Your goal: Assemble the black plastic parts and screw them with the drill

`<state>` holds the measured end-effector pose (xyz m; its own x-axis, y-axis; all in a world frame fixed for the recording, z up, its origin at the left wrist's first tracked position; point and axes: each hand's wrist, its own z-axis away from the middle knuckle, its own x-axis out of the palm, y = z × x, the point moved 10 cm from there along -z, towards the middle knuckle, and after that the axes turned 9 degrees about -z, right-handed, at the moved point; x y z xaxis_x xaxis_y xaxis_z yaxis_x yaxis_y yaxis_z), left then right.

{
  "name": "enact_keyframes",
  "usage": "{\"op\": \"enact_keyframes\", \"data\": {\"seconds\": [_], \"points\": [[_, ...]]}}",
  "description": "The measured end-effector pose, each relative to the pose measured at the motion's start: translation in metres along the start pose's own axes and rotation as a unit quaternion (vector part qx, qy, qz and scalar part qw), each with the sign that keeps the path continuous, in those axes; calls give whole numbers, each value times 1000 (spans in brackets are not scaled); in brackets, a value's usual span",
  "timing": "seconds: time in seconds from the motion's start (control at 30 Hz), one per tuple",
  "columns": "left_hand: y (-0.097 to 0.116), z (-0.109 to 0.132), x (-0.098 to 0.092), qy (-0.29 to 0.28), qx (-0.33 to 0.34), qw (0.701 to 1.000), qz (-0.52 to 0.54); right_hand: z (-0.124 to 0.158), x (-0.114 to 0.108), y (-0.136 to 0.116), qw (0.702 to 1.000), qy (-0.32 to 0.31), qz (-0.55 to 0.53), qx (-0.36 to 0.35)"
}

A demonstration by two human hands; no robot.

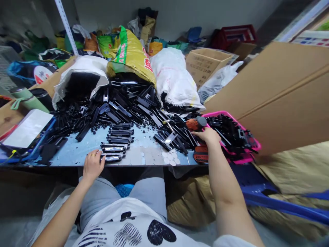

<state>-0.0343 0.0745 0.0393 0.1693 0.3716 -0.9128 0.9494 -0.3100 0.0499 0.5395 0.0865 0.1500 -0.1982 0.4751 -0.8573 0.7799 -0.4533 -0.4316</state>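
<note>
My left hand rests at the near edge of the blue table, fingers curled on the nearest piece of a neat column of black-and-silver parts. My right hand reaches to the right and wraps the handle of an orange-and-black cordless screwdriver, whose battery base shows below the wrist. A big heap of loose black plastic parts covers the back of the table.
A pink basket full of black parts sits at the right table edge. White sacks, a yellow bag and cardboard boxes crowd the back and right. A blue tray with a white sheet lies left.
</note>
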Motion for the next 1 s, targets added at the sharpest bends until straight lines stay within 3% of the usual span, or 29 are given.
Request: {"op": "enact_keyframes", "data": {"seconds": [0.07, 0.13, 0.23, 0.33, 0.43, 0.5, 0.57, 0.63, 0.67, 0.77, 0.83, 0.87, 0.93, 1.0], "points": [[-22, 9, -1, -1, -31, 999, 17, 8, -9, -15, 993, 111, 33, -3], [-32, 16, 3, -3, -30, 998, 56, 23, 13, -69, 987, 127, -15, -98], [-39, 17, 8, 4, -46, 994, 103, 65, 105, -192, 950, -78, -110, -280], [-39, 14, 5, 14, -81, 989, 123, 119, 198, -295, 882, -256, -57, -390], [-41, 23, -14, 58, -149, 976, 147, 141, 247, -346, 842, -331, -25, -425], [-43, 38, -20, 64, -208, 956, 198, 141, 262, -358, 823, -364, -19, -437], [-39, 57, -8, 22, -268, 919, 290, 136, 269, -360, 800, -403, -14, -444], [-28, 76, 19, -56, -336, 847, 409, 133, 273, -360, 776, -443, -12, -450], [-20, 86, 35, -94, -379, 793, 468, 134, 274, -360, 764, -462, -13, -450], [10, 109, 72, -156, -500, 591, 613, 147, 284, -356, 744, -535, -14, -399], [28, 111, 81, -135, -535, 475, 686, 166, 292, -347, 735, -586, -4, -340], [33, 108, 82, -111, -536, 431, 717, 180, 294, -342, 729, -606, 5, -319], [37, 107, 81, -47, -537, 370, 757, 211, 292, -336, 710, -632, 14, -310], [34, 113, 79, 19, -544, 343, 766, 248, 283, -332, 678, -664, -8, -317]]}}
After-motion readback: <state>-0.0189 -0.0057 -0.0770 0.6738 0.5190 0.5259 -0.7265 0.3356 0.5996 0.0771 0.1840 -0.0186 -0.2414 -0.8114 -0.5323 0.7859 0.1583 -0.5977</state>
